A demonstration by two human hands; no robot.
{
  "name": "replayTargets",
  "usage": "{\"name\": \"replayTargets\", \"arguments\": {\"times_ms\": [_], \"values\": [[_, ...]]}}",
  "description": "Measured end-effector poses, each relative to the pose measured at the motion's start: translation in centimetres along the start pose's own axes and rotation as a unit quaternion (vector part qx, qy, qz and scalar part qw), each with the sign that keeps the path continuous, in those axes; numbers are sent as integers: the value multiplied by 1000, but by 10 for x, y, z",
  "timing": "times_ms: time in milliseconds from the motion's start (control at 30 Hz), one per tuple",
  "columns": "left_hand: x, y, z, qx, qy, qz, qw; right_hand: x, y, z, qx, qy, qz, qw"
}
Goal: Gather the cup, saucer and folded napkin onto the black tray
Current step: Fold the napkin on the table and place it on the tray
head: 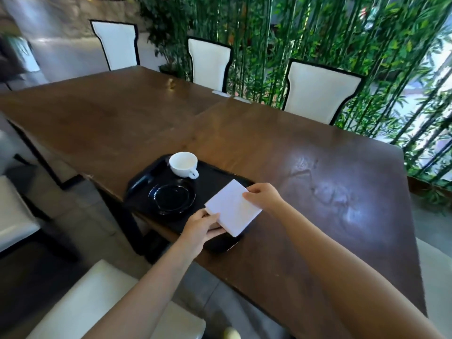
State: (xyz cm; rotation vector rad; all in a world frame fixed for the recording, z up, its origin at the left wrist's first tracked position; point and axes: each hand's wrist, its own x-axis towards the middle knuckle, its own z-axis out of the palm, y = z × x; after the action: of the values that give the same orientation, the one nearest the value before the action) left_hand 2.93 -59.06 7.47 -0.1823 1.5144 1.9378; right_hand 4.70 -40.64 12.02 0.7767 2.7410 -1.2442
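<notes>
1. At the left end of the black tray (144, 178), near the table's (305, 172) near edge, the white cup (183, 164) sits upright with its handle toward the napkin side. It looks like glazed ceramic: stiff, smooth, and likely to chip if knocked. The handle or the rim would be the sensible places to grip it.

2. Just in front of the cup on the tray floor lies the black saucer (175, 195), flat and empty, apart from the cup by a small gap. It is glossy, so probably slippery, and its low rim leaves little to catch. Lifting it by opposite edges should be safest.

3. Right of the saucer, the left hand (201, 227) pinches the near-left corner of the folded napkin (233, 208), thumb on top and fingers underneath.

4. The napkin is held over the right part of the tray, tilted. Whether its underside touches the tray cannot be told. It looks light, soft and prone to unfolding, so support at two corners suits it.

5. Furthest right, the right hand (264, 195) pinches the napkin's far-right edge between thumb and fingertips.

6. Judged from this, cup and saucer are already gathered, and only setting the napkin down flat remains.
</notes>
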Motion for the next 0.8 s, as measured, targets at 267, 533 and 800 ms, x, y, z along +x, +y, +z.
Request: {"name": "replayTargets", "arguments": {"times_ms": [267,533,800], "values": [[56,11,-17,-57,78,-70,993,79,-2,46,-59,-72,-54,994],[107,5,-15,-55,145,-138,978,140,18,74,-147,-125,-27,981],[119,-6,-16,49,185,-163,968,156,41,83,-192,-145,-68,968]]}}
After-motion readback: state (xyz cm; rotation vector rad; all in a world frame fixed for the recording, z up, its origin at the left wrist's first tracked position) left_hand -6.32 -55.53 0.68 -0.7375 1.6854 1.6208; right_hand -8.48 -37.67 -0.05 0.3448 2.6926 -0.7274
